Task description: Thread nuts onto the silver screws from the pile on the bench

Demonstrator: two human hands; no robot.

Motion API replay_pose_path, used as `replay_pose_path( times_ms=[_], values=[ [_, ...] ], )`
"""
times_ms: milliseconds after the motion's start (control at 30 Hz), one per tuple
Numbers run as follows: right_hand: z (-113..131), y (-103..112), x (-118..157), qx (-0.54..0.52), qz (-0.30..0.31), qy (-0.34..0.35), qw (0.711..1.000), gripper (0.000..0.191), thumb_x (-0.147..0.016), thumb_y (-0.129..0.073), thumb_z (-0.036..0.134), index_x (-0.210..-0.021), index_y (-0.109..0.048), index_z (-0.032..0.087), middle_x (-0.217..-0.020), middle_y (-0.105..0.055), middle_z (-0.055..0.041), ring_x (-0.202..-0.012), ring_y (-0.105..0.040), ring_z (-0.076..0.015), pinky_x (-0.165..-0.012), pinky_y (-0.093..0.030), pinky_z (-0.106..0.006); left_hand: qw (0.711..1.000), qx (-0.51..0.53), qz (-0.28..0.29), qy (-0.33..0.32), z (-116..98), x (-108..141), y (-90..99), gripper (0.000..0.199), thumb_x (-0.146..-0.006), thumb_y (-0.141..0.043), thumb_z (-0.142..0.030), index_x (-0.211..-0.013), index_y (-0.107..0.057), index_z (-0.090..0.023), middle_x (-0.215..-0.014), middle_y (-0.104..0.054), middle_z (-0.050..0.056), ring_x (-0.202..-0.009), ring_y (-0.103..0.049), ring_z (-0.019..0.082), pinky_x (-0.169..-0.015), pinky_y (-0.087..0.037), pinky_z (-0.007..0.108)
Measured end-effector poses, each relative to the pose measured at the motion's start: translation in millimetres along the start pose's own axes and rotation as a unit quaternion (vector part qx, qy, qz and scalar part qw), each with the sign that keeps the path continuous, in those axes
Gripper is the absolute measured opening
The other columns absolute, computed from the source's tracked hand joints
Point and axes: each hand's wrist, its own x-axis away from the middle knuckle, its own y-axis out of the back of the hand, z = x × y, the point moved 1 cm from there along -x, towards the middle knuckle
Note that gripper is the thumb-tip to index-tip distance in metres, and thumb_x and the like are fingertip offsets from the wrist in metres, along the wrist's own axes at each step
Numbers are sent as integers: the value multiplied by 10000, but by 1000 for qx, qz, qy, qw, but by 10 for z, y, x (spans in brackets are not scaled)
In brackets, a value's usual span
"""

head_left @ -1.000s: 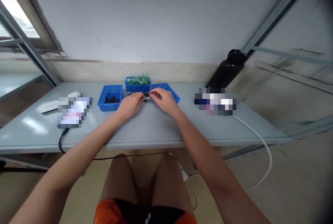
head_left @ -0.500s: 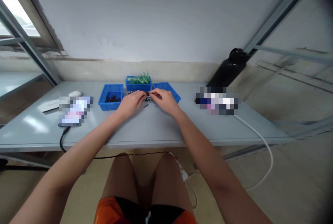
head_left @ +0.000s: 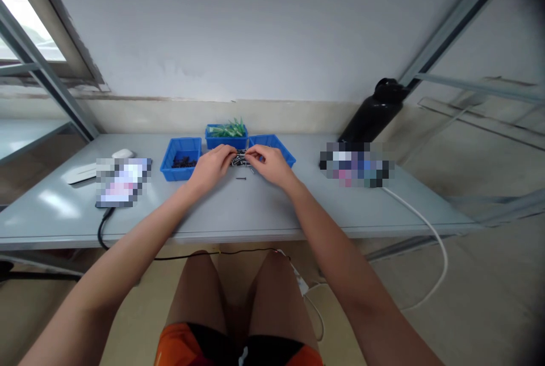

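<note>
Over a pile of small dark and silver screws (head_left: 240,160), my left hand (head_left: 214,163) is closed, its thumb and fingertips pinched together at the pile's left side. My right hand (head_left: 269,163) pinches from the opposite side, fingertips a short gap from the left ones. Whatever sits between the fingertips is too small to make out among the screws. One loose screw (head_left: 240,178) lies on the table just in front of the pile. Behind my right hand is a blue bin (head_left: 276,144), its inside mostly hidden.
A blue bin (head_left: 181,174) with dark small parts stands left of my hands. Another blue bin (head_left: 226,142) at the back holds green packets (head_left: 230,129). Phones (head_left: 123,182) lie at both sides, cabled. A black bottle (head_left: 372,113) stands back right.
My left fingertips have drawn slightly left, showing more of the pile. The loose screw has turned from slanted to nearly level and lies slightly nearer to me. My right hand has hardly moved.
</note>
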Motion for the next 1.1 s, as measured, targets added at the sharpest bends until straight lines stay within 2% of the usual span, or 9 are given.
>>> replay_pose_path(
  times_ms=[200, 400, 633, 800, 867, 933, 967, 1033, 1100],
  values=[
    [-14, 28, -2, 3, -28, -3, 1000, 227, -910, -501, 362, -874, -672, 216, -829, -708, -40, -727, -611, -170, -684, -443, -288, 1000, -6, -4, 27, -23, -4, 19, 228, -943, -457, -313, -1024, -626, -183, -942, -674, 65, -799, -614, 162, -748, -477, 280],
    [-12, 31, 0, 1, -38, -6, 999, 220, -909, -503, 355, -886, -668, 212, -825, -707, -46, -730, -617, -174, -695, -450, -293, 999, -22, -16, 31, -7, -10, 34, 227, -946, -442, -287, -994, -636, -177, -924, -673, 65, -792, -608, 163, -734, -466, 275],
    [-24, 22, -3, 3, -25, -12, 1000, 224, -917, -506, 365, -903, -676, 218, -842, -714, -43, -722, -616, -172, -684, -447, -292, 999, -19, -38, 15, -34, -2, 53, 225, -944, -449, -289, -973, -642, -177, -875, -658, 57, -760, -593, 153, -721, -460, 270],
    [-13, -14, -1, -2, -5, -1, 1000, 216, -910, -517, 354, -898, -685, 219, -852, -719, -42, -732, -623, -171, -687, -446, -287, 999, 36, -35, -4, -67, -4, 87, 240, -939, -442, -308, -982, -635, -172, -891, -662, 56, -741, -581, 135, -718, -463, 265],
    [-18, -15, -2, -1, -4, -3, 1000, 227, -913, -510, 365, -908, -686, 222, -850, -721, -42, -726, -622, -172, -688, -449, -290, 997, 79, 6, 4, -82, -14, 119, 266, -933, -439, -347, -924, -634, -166, -822, -656, 42, -690, -565, 125, -670, -461, 254],
    [-27, -1, -3, 4, -9, -8, 1000, 233, -913, -508, 374, -912, -687, 224, -853, -722, -43, -717, -621, -173, -694, -453, -295, 986, 129, 108, 15, -95, -19, 152, 322, -923, -444, -402, -797, -621, -165, -675, -615, 15, -599, -532, 113, -589, -443, 241],
    [-32, 8, -4, 7, -13, -11, 1000, 235, -912, -507, 376, -911, -686, 224, -852, -722, -44, -713, -620, -174, -696, -454, -298, 971, 155, 183, 18, -102, -14, 165, 358, -916, -449, -429, -728, -605, -167, -598, -578, 1, -545, -511, 106, -549, -428, 235],
    [-38, 26, -3, 8, -18, -16, 1000, 241, -915, -502, 379, -911, -685, 223, -848, -720, -46, -710, -620, -173, -695, -456, -299, 920, 203, 334, 20, -115, 10, 181, 405, -898, -466, -469, -642, -577, -176, -503, -519, -14, -464, -476, 97, -490, -405, 231],
    [-38, 36, -2, 7, -19, -18, 1000, 241, -917, -500, 376, -910, -683, 220, -843, -717, -46, -707, -618, -171, -692, -456, -298, 872, 238, 426, 29, -124, 36, 181, 398, -873, -501, -479, -621, -581, -181, -498, -527, -10, -447, -482, 98, -471, -403, 231]
  ],
)
